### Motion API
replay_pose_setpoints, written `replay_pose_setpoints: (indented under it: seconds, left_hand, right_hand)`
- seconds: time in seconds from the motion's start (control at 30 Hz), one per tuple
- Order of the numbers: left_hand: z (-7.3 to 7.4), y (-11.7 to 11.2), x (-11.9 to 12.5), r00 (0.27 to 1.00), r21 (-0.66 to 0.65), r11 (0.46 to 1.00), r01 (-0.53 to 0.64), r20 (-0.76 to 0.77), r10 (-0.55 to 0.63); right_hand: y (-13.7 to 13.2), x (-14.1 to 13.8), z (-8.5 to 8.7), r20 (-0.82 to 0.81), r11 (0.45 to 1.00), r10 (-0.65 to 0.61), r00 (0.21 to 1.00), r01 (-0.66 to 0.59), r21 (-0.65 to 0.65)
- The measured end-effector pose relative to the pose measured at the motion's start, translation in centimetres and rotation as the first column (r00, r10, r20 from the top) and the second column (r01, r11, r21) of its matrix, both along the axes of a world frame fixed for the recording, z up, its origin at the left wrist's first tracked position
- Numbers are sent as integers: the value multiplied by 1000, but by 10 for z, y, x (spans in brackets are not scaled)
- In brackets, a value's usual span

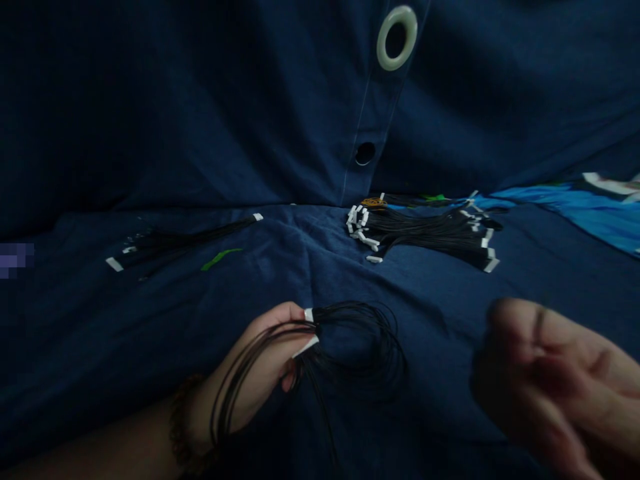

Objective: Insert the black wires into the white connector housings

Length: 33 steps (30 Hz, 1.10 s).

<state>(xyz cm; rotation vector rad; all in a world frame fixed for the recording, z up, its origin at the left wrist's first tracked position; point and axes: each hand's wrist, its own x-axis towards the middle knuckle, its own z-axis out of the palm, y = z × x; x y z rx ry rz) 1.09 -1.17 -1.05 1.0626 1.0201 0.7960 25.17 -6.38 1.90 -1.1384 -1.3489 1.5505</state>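
Observation:
My left hand point(260, 370) is closed on a looped bundle of thin black wires point(360, 347) with small white connectors at their ends, held low at the centre over dark blue cloth. The loop fans out to the right of the fingers. My right hand point(555, 380) is close to the camera at the lower right, blurred by motion, so its fingers are unclear. Nothing visible lies in it. A beaded bracelet point(183, 427) circles my left wrist.
A larger pile of black wires with white connectors point(425, 233) lies at centre right. A thinner bundle point(180, 243) and a green strip point(220, 259) lie at the left. Dark blue fabric point(200, 100) with a pale ring eyelet point(397, 38) rises behind. Light blue cloth point(590, 210) shows at right.

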Motion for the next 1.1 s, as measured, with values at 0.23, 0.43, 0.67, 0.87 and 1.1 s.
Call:
replay_pose_setpoints:
  seconds: [0.23,0.43,0.67,0.87,1.1]
  left_hand:
    - [2,1,1,997,-35,999,-12,70,14]
    - [5,3,4,990,-132,982,-136,28,141]
    - [7,4,4,990,-137,981,-134,29,139]
    - [7,1,3,993,-93,991,-97,62,103]
    - [10,-1,0,1000,-50,998,22,18,-21]
  right_hand:
    - [-1,-26,20,-177,965,22,984,-67,-252]
    - [-7,-27,5,430,946,-61,901,-85,313]
    - [-7,-37,-18,798,667,-342,495,-470,578]
    - [1,-34,-11,776,641,-435,457,-448,623]
    - [-15,-20,-1,553,787,-236,799,-177,591]
